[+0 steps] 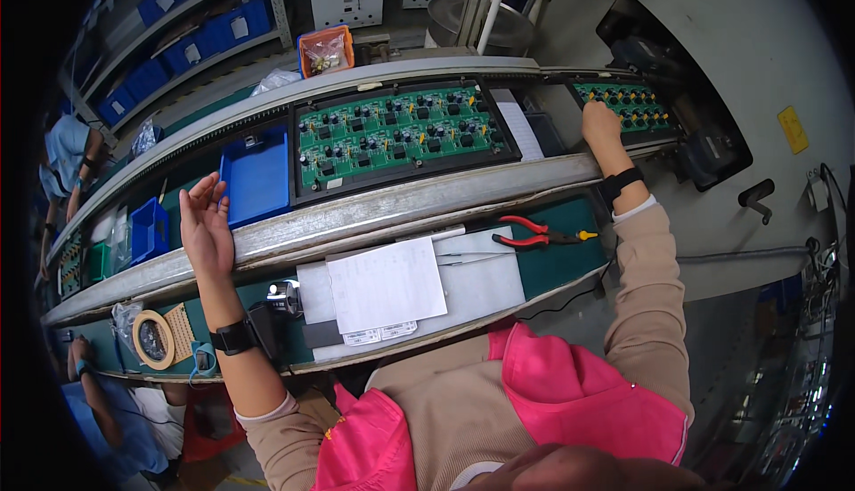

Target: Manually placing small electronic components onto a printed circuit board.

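My left hand [208, 226] hovers by the metal rail at the left end of the line, palm turned up and fingers loosely curled apart, with nothing in it. Just beyond it lies a shallow blue tray [258, 179]. A black frame holding a panel of green circuit boards [361, 148], set with many small components, sits on the line in front of me. To the right, my right hand [602, 126] is closed at the left edge of a second framed circuit board panel [634, 115]. Whatever its fingers grip there is hidden.
Red-handled pliers [530, 235] and paper sheets [385, 284] lie on the near bench. A tape roll [153, 340] is at its left. Beyond the line stands an orange bin [326, 51]. People in blue work at left; a dark machine [704, 148] stands at right.
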Action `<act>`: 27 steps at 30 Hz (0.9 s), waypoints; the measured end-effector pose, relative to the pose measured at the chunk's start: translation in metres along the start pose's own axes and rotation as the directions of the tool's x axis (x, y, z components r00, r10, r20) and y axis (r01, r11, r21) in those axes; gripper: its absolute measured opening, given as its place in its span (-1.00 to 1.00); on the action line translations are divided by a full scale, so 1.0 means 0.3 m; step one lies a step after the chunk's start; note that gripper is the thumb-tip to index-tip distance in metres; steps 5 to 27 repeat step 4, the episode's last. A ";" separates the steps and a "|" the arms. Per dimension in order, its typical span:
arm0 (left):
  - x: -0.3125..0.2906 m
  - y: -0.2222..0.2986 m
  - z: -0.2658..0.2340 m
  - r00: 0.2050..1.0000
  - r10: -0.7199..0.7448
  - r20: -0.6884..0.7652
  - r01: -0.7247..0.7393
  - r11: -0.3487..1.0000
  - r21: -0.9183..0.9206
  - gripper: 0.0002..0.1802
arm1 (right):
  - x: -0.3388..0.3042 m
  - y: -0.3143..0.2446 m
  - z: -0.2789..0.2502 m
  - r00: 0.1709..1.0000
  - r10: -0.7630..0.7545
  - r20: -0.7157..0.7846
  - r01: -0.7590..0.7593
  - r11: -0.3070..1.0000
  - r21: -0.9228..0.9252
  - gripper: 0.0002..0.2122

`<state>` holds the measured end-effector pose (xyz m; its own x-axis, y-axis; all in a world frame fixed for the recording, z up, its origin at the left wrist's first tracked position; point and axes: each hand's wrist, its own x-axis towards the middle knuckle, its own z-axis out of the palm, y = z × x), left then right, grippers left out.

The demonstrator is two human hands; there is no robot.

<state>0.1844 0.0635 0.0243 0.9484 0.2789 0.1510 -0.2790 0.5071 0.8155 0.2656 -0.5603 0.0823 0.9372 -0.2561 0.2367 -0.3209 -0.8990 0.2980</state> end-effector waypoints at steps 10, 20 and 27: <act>0.003 0.006 0.001 1.000 -0.005 -0.001 0.005 1.000 0.005 -0.50 | 0.017 0.008 0.001 0.999 0.039 0.028 -0.039 0.999 0.019 -0.84; 0.003 0.006 0.001 1.000 -0.005 -0.001 0.005 1.000 0.005 -0.50 | 0.017 0.008 0.001 0.999 0.039 0.028 -0.039 0.999 0.019 -0.84; 0.003 0.006 0.001 1.000 -0.005 -0.001 0.005 1.000 0.005 -0.50 | 0.017 0.008 0.001 0.999 0.039 0.028 -0.039 0.999 0.019 -0.84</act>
